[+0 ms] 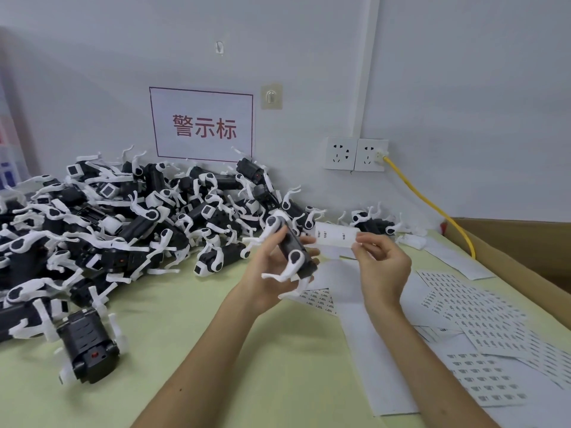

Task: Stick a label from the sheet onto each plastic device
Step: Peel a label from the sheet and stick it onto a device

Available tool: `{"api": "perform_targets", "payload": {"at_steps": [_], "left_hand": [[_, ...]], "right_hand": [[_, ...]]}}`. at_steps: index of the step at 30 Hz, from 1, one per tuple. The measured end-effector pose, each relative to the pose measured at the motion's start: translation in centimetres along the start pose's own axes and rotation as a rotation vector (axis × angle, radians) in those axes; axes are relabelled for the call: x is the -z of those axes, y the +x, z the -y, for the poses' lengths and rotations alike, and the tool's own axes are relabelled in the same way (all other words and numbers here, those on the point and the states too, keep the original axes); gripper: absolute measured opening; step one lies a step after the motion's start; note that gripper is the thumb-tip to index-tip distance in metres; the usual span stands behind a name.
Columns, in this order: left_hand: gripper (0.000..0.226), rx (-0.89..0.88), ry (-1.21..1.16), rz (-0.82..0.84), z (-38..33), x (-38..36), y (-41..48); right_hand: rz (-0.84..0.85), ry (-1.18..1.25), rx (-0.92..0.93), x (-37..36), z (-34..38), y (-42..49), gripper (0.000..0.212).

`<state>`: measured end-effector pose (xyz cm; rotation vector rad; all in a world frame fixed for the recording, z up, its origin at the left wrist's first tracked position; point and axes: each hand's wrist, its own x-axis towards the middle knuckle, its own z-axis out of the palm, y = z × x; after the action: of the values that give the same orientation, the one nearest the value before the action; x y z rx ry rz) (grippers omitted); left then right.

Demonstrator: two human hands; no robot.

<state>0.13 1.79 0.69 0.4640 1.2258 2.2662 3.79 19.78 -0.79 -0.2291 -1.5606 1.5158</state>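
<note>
The person's left hand point(269, 274) curls round a small black plastic device with thin white legs point(296, 247) and holds it up above the pale green table point(216, 335). The right hand point(383, 264) pinches one end of a little white strip of labels point(335, 234) right next to the device. The device looks hard and light. Its legs look thin and bendy, so the black body is the safest place to hold. The strip looks floppy and is best held by its edge. White label sheets point(482, 316) lie on the table at the right, and a big pile of black and white devices point(123, 211) sits at the left.
</note>
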Motion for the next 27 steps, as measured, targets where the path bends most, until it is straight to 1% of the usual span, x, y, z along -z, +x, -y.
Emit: {"api": "perform_targets", "payload": {"at_steps": [3,7,9,12,16,22,25,27], "left_hand": [[0.048,-0.017,-0.008,0.012,0.8,-0.7,0.0],[0.038,-0.067,-0.071,-0.003,1.3,-0.7,0.4],[0.039,-0.078,-0.070,-0.010,1.3,-0.5,0.6],[0.045,-0.080,-0.074,-0.002,1.3,-0.4,0.9],[0.040,-0.074,-0.051,-0.024,1.5,-0.1,1.2],[0.046,-0.083,0.169,-0.041,1.8,0.2,1.2],[0.036,-0.074,0.245,-0.060,1.8,0.3,1.1],[0.030,-0.066,0.256,-0.082,1.8,0.4,1.1]], "right_hand": [[0.047,-0.059,0.047,-0.2,0.0,-0.4,0.027],[0.172,-0.193,0.245,-0.7,-0.1,-1.2,0.027],[0.211,-0.216,0.274,-1.0,-0.1,-1.5,0.025],[0.218,-0.226,0.277,-1.1,-0.4,-1.6,0.020],[0.223,-0.242,0.253,-1.1,-0.7,-1.5,0.019],[0.254,-0.295,0.173,-1.1,-0.8,-1.5,0.020],[0.302,-0.327,0.114,-1.1,-0.8,-1.5,0.021],[0.338,-0.324,0.089,-1.1,-0.8,-1.6,0.016]]}}
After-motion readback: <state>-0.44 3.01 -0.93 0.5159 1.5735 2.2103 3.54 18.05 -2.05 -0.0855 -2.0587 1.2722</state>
